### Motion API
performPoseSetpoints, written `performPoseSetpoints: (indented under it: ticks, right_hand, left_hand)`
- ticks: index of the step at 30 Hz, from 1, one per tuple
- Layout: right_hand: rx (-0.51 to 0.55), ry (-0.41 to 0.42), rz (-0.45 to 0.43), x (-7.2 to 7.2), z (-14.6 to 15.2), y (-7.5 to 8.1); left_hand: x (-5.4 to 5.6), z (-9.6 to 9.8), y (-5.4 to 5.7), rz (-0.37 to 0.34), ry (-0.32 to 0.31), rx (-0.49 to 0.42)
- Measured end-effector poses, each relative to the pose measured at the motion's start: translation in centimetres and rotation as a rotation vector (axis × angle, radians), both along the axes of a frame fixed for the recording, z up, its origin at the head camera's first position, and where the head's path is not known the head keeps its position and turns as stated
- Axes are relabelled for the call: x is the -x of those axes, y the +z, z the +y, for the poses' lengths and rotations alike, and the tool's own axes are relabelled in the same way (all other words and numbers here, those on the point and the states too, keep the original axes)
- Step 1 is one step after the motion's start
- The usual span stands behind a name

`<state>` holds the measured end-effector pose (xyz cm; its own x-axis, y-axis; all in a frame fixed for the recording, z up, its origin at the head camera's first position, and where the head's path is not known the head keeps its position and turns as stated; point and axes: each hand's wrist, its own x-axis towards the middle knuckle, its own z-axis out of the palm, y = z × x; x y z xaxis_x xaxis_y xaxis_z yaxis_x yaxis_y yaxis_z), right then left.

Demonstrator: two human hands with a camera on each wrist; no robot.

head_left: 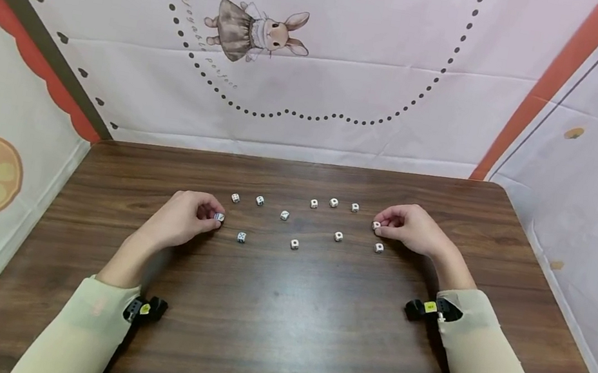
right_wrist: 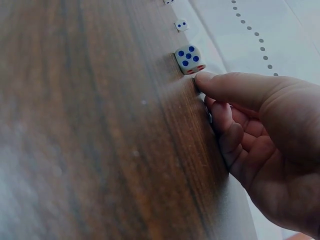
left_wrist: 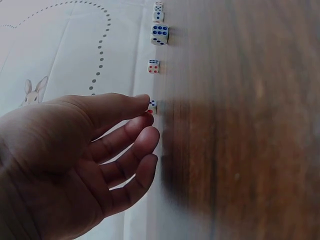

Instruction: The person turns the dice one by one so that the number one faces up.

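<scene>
At the left end of a scatter of small white dice, my left hand [head_left: 181,218] pinches a die [head_left: 219,217] between thumb and fingertips. In the left wrist view that die [left_wrist: 153,106] peeks out past the thumb, with blue and red pips. On the other side, my right hand [head_left: 414,229] holds another die [head_left: 376,225] by thumb and index finger, low at the tabletop. The thumb mostly hides this die in the right wrist view. A nearer die [head_left: 379,248] lies just in front of the right hand, showing five blue pips in the right wrist view.
Several more dice lie between the hands, among them a back die [head_left: 334,203], a front die [head_left: 294,244] and one by the left thumb [head_left: 241,237]. The brown wooden table [head_left: 277,326] meets a printed cloth [head_left: 349,90] behind and at both sides.
</scene>
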<state>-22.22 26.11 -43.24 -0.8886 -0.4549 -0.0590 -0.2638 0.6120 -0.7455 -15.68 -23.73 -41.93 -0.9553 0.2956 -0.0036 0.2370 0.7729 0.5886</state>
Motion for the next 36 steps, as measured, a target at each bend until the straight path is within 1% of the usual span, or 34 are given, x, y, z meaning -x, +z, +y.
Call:
performPoseSetpoints:
  ticks: [5,11,18,28,32,36]
  right_hand:
    - [-0.007,-0.006,-0.005,-0.2,-0.2,0.1]
    - [0.007,-0.01,-0.015,-0.3,-0.1,0.1]
    - [0.016,-0.007,-0.014,-0.2,-0.1,0.1]
    - [0.005,-0.003,-0.013,-0.1,-0.2,0.1]
    - [0.008,-0.004,-0.009,-0.1,-0.2,0.1]
    - [0.007,-0.007,-0.009,0.0,-0.1,0.0]
  left_hand:
    - [0.2,-0.3,0.0,0.018,-0.003,-0.022]
    - [0.5,-0.1,0.2,0.004,-0.003,-0.012]
    - [1.0,-0.1,0.1,0.006,-0.005,-0.026]
    - [1.9,-0.4,-0.5,-0.033,0.007,-0.014]
    - [2.0,-0.6,-0.7,-0.049,0.02,-0.004]
    - [2.0,-0.7,-0.7,-0.067,0.019,0.001]
